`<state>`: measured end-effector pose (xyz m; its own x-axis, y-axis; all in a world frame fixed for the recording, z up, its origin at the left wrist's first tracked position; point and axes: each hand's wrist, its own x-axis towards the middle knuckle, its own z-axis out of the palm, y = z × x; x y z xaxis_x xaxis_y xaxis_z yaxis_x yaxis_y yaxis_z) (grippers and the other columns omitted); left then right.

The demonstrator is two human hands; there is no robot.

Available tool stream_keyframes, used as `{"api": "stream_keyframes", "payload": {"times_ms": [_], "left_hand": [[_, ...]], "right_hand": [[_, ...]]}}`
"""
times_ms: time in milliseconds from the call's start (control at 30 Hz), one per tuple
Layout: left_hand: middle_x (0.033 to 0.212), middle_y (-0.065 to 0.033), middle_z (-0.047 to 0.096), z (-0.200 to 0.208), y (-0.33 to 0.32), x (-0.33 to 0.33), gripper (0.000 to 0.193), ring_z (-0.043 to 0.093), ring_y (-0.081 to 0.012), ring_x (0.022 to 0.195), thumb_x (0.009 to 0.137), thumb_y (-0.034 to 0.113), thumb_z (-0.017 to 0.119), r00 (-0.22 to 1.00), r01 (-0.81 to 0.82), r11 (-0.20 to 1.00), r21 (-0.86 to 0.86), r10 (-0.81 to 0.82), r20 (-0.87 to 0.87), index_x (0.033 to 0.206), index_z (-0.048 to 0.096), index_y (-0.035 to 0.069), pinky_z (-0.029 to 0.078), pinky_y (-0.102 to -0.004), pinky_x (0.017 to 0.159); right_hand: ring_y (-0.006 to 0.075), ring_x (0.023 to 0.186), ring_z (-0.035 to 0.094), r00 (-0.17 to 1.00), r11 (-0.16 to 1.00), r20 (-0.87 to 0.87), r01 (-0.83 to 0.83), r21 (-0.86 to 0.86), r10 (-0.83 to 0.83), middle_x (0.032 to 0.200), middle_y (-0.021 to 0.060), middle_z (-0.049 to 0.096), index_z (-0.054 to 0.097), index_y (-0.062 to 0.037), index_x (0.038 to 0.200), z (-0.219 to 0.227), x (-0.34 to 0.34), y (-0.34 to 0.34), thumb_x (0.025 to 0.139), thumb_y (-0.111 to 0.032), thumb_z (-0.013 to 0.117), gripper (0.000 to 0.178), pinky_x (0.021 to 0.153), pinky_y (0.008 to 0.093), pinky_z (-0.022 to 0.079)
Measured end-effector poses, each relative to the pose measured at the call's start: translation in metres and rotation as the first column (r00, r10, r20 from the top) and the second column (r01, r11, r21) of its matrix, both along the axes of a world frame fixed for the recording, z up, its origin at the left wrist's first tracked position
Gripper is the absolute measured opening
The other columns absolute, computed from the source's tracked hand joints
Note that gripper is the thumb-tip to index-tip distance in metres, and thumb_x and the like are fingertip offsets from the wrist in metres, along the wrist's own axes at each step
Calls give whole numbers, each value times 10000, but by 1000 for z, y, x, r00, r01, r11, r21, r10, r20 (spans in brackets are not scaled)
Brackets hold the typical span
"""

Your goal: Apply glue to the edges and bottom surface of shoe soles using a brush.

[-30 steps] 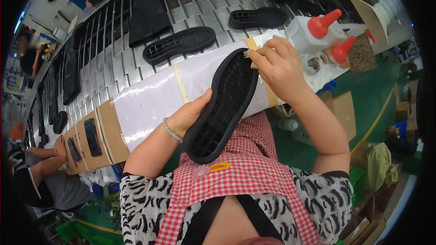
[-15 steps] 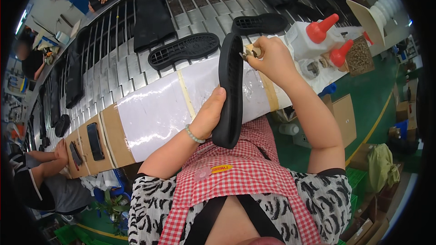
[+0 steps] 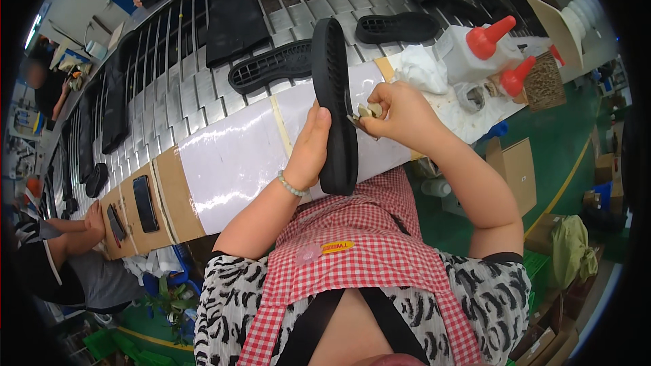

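Note:
A black shoe sole (image 3: 337, 142) stands on edge, tilted, with its ribbed inner side to the right. My left hand (image 3: 309, 149), a beaded bracelet at its wrist, grips the sole's left side about midway along. Close to the opposite rim, my right hand (image 3: 400, 114) pinches a small tan tool (image 3: 369, 112) with a thin dark tip. Whether that tip touches the rim I cannot tell. Behind lie another black sole (image 3: 271, 66), partly hidden by the held one, and a third sole (image 3: 397, 28) to the right, both on metal slats.
White plastic bottles with red nozzles (image 3: 489, 37) stand at the right beside crumpled white tissue (image 3: 422, 68). A phone (image 3: 145, 203) lies on cardboard at the left, near another person's hands (image 3: 93, 222). Black boot shafts (image 3: 234, 13) rest on the slatted conveyor (image 3: 169, 71).
The held sole has moved up and slightly left with my left hand. My right hand with the small tool has come lower along the sole's right rim, nearer its middle.

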<state>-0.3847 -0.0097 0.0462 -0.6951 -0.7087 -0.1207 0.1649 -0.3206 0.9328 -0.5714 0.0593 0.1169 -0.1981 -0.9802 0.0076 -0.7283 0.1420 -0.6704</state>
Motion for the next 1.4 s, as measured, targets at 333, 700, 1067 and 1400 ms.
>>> {"api": "stream_keyframes", "payload": {"times_ms": [333, 700, 1067, 1400], "left_hand": [[1258, -53, 530, 13, -10, -1, 541, 547, -132, 1086, 981, 326, 568, 986, -158, 986, -60, 153, -68, 1406, 360, 65, 478, -293, 925], [1301, -142, 550, -6, -19, 14, 773, 539, -221, 1191, 856, 383, 730, 937, -104, 940, -325, -17, -350, 1395, 358, -28, 418, -347, 1024], [1280, -105, 564, -11, -33, 6, 622, 560, -202, 1129, 826, 331, 774, 977, -207, 815, -541, 142, -160, 1276, 541, -30, 429, -314, 974], [1408, -225, 442, 33, -37, 82, 1023, 494, -406, 1246, 762, 724, 576, 867, 365, 927, 87, -305, -394, 1468, 315, 31, 478, -530, 966]], "right_hand": [[336, 797, 561, 963, 948, -202, -221, -229, 176, 718, 156, 581, 585, -5, 746, -11, 24, 27, 659, -141, 763, 241, 693, 424, 468], [101, 685, 585, 848, 929, 501, -28, 368, -173, 778, 51, 651, 642, -17, 892, -25, 15, 28, 753, -188, 783, 261, 681, 257, 459], [96, 784, 555, 297, 963, 917, 120, 242, -267, 857, 26, 637, 636, -39, 933, -51, -5, 18, 826, -225, 737, 237, 739, 245, 436], [77, 896, 578, 506, 945, 847, 327, -10, -166, 971, 45, 655, 531, -8, 1180, -41, -43, 17, 856, -89, 687, 368, 796, 229, 432]]}}
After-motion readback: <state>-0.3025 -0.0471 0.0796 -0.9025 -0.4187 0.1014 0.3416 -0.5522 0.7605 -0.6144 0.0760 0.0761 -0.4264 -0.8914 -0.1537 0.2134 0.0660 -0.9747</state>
